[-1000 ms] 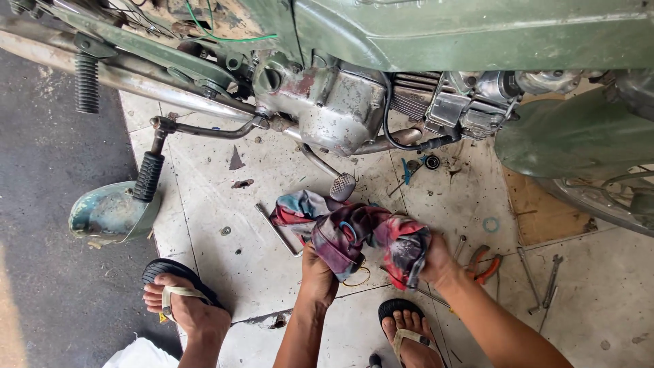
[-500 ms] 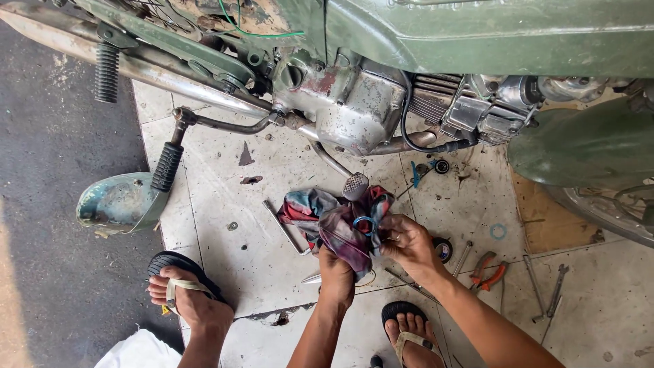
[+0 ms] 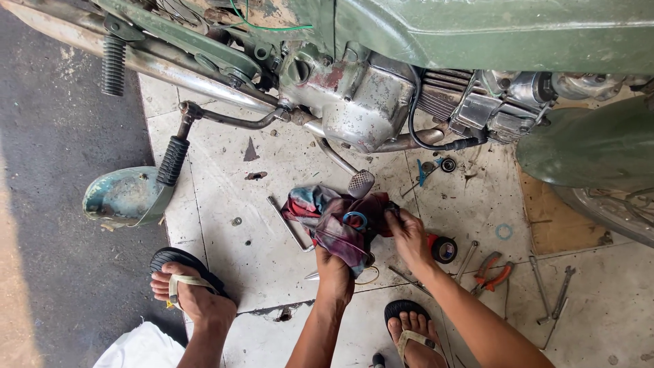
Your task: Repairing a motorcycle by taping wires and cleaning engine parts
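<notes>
A crumpled multicoloured rag [image 3: 325, 213] lies on the tiled floor below the engine [image 3: 361, 95] of a green motorcycle. A small blue ring [image 3: 354, 219] rests on top of the rag. My left hand [image 3: 335, 264] grips the rag's near end in a closed fist. My right hand [image 3: 409, 235] holds the rag's right side, fingers curled over the cloth beside the blue ring. Both forearms come in from the bottom of the view.
A black round part [image 3: 445, 249] and red-handled pliers [image 3: 492, 270] lie right of my right hand. Wrenches [image 3: 552, 293], a metal rod [image 3: 289, 223] and small parts are scattered on the tiles. A green cover [image 3: 122, 194] sits left. My sandalled feet [image 3: 191, 289] flank my arms.
My right hand has drawn in from the rag's far right end toward the middle, bunching the cloth. The blue ring now shows on top. The view has shifted closer.
</notes>
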